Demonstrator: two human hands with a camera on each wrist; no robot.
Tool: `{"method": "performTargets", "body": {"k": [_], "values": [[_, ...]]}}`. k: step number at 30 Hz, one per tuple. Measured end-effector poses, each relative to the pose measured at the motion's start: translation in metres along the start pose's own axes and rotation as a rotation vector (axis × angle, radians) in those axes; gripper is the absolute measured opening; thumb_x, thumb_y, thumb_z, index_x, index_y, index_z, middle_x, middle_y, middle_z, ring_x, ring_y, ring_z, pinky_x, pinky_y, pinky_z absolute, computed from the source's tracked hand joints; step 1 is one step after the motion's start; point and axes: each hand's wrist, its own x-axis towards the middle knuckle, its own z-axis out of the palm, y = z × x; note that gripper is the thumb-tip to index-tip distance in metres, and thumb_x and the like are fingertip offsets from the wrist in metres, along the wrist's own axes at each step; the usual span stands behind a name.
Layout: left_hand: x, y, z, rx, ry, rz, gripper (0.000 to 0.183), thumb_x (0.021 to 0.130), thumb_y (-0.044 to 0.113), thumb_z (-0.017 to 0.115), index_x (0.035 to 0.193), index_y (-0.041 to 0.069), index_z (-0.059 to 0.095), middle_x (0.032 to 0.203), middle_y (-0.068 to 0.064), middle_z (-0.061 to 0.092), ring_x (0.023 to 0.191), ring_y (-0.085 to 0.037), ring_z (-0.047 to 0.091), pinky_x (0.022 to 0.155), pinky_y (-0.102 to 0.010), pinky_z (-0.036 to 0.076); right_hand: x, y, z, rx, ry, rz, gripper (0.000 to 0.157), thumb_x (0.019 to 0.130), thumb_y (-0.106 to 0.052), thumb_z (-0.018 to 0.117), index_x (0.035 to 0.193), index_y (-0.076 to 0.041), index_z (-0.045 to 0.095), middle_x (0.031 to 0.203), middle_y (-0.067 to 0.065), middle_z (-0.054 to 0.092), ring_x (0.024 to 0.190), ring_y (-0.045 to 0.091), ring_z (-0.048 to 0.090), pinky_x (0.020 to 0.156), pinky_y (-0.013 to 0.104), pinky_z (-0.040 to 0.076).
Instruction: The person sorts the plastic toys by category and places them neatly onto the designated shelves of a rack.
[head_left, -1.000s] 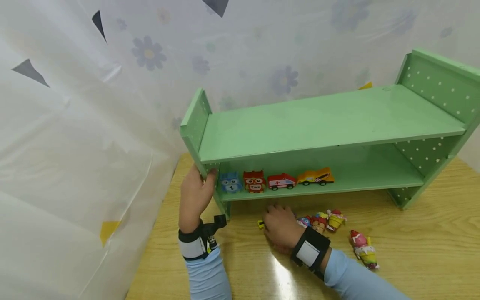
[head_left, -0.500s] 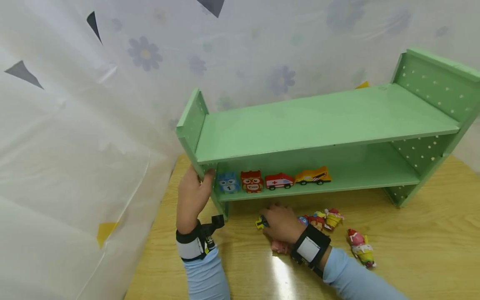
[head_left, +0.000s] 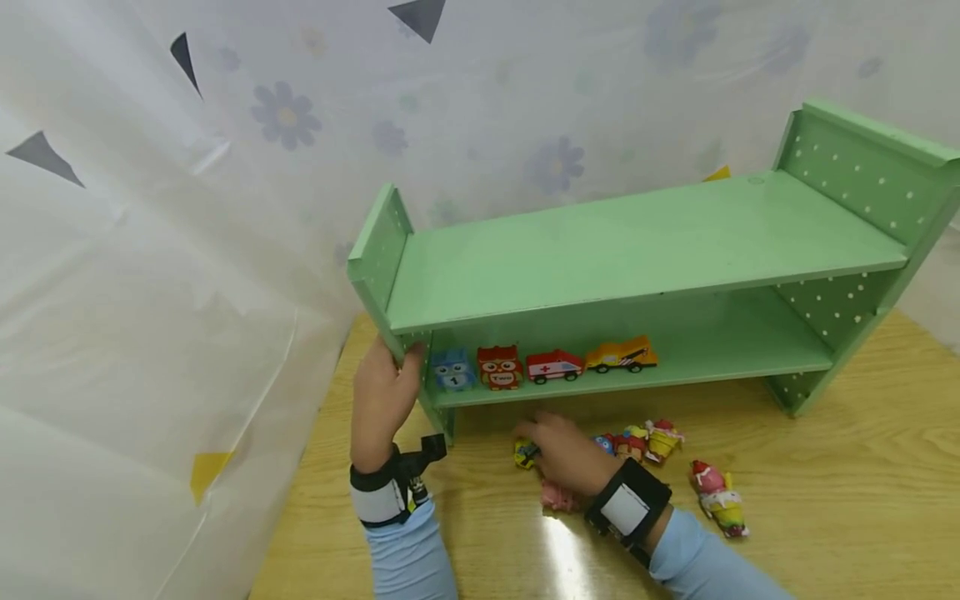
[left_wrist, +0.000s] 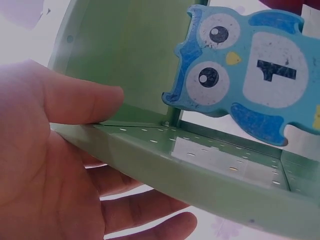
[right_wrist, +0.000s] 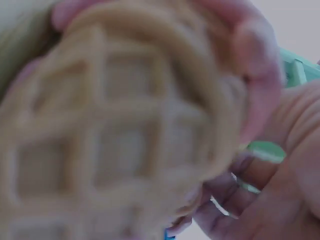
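Note:
In the head view my left hand (head_left: pixel 382 400) grips the left side panel of the green shelf (head_left: pixel 637 250), thumb inside and fingers outside. A blue owl block (left_wrist: pixel 250 70) marked 1 stands just inside that panel. On the table below the shelf, my right hand (head_left: pixel 570 454) pinches a small yellow-and-black toy (head_left: pixel 525 453), partly covered by its fingers. A pink toy (head_left: pixel 557 497) lies under the palm side of this hand. Close to the right wrist camera, a blurred waffle-patterned toy (right_wrist: pixel 120 125) hides most of the fingers.
A red owl block (head_left: pixel 500 367), an ambulance (head_left: pixel 555 366) and a yellow tow truck (head_left: pixel 622 355) line the lower shelf. Several colourful toys, among them an ice-cream-shaped toy (head_left: pixel 663 440), lie right of my right hand. Another ice-cream-shaped toy (head_left: pixel 720 498) lies nearer the front.
My right hand has turned and shifted slightly over the yellow-and-black toy, uncovering more of it and the pink toy. The left hand keeps its grip on the panel.

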Motion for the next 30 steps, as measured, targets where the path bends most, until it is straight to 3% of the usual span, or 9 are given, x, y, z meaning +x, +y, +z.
{"method": "performTargets", "body": {"k": [5,12,14,18,21,25,30], "values": [[0.000,0.001,0.000,0.007,0.006,0.005,0.028,0.098,0.032,0.048,0.115,0.011,0.054,0.111,-0.013,0.063,0.099,-0.029,0.060,0.081,-0.050,0.050,-0.004,-0.002,-0.008,-0.034,0.082,-0.110,0.043,0.076,0.007,0.065,0.112,-0.016,0.068,0.105,0.001,0.066,0.092,0.016,0.062,0.077,0.035,0.053],[-0.001,0.000,0.000,0.013,0.007,0.007,0.031,0.098,0.034,0.048,0.118,0.012,0.053,0.114,-0.013,0.063,0.100,-0.029,0.061,0.081,-0.051,0.051,-0.034,-0.017,-0.054,0.044,0.182,-0.147,0.040,0.083,-0.003,0.067,0.117,-0.024,0.066,0.102,-0.005,0.062,0.075,0.004,0.052,0.062,0.023,0.047],[0.000,0.000,0.000,0.014,0.008,0.009,0.032,0.098,0.035,0.048,0.119,0.012,0.053,0.114,-0.013,0.063,0.100,-0.029,0.061,0.081,-0.051,0.051,-0.046,-0.014,-0.067,0.058,0.243,-0.180,0.042,0.081,-0.001,0.069,0.117,-0.022,0.066,0.100,-0.005,0.062,0.068,0.002,0.047,0.056,0.019,0.043],[0.002,0.000,0.001,0.023,0.011,0.018,0.032,0.098,0.035,0.047,0.119,0.012,0.053,0.113,-0.014,0.063,0.098,-0.029,0.061,0.080,-0.050,0.050,-0.068,-0.005,-0.095,-0.025,0.467,-0.245,0.051,0.066,0.001,0.080,0.114,-0.011,0.067,0.102,0.005,0.069,0.073,0.009,0.060,0.058,0.023,0.050],[0.003,0.001,0.001,0.025,0.011,0.025,0.032,0.098,0.036,0.046,0.118,0.012,0.053,0.112,-0.015,0.063,0.096,-0.029,0.060,0.080,-0.050,0.050,-0.084,0.001,-0.116,-0.113,0.586,-0.150,0.053,0.061,-0.001,0.083,0.111,-0.009,0.066,0.097,0.006,0.071,0.078,0.014,0.063,0.061,0.026,0.051],[0.002,0.001,0.001,0.020,0.010,0.016,0.030,0.098,0.034,0.047,0.117,0.012,0.054,0.112,-0.013,0.063,0.098,-0.028,0.061,0.081,-0.050,0.050,-0.103,0.010,-0.142,-0.156,0.616,0.038,0.051,0.065,-0.003,0.083,0.111,-0.010,0.063,0.088,0.002,0.067,0.071,0.012,0.059,0.055,0.024,0.046],[0.000,0.001,0.000,0.020,0.007,0.008,0.030,0.098,0.033,0.048,0.115,0.009,0.054,0.106,-0.013,0.062,0.094,-0.028,0.060,0.079,-0.049,0.050,-0.111,0.029,-0.162,-0.201,0.695,0.063,0.050,0.064,0.003,0.081,0.111,-0.008,0.065,0.085,0.004,0.064,0.071,0.002,0.052,0.057,0.016,0.042]]}}
